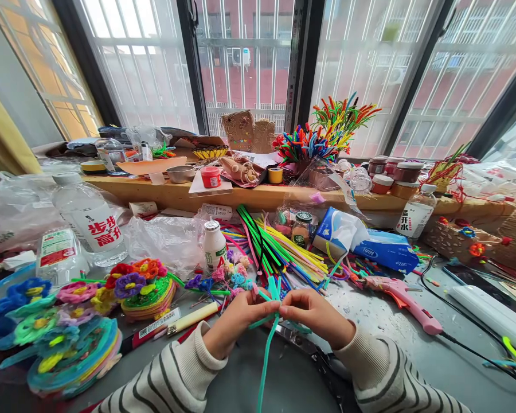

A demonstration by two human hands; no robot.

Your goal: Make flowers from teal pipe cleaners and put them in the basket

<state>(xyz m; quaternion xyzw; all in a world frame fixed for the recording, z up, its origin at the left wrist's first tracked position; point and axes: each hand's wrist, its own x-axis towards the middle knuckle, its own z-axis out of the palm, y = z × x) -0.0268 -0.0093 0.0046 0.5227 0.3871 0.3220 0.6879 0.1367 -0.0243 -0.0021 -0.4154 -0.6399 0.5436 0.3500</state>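
Observation:
Both hands meet over the near part of the table, around a teal pipe cleaner piece (267, 355) with several strands crossing at the fingertips and one long strand hanging down. My left hand (245, 318) pinches it from the left, thumb against fingers. From the right, my right hand (316, 315) pinches the same piece close to the crossing. Just beyond lie bundled pipe cleaners (284, 249), mostly green, yellow and pink. Small pipe cleaner flowers (236, 272) sit beyond my left hand. The fingers partly hide where the strands join.
Pipe cleaner flower pieces (77, 355) crowd the left, near a large water bottle (90, 223). A small white bottle (215, 246) stands mid-table. On the right lie a pink glue gun (406, 301) with its cord and a blue tissue pack (384, 249). Jars (406, 172) line the wooden sill.

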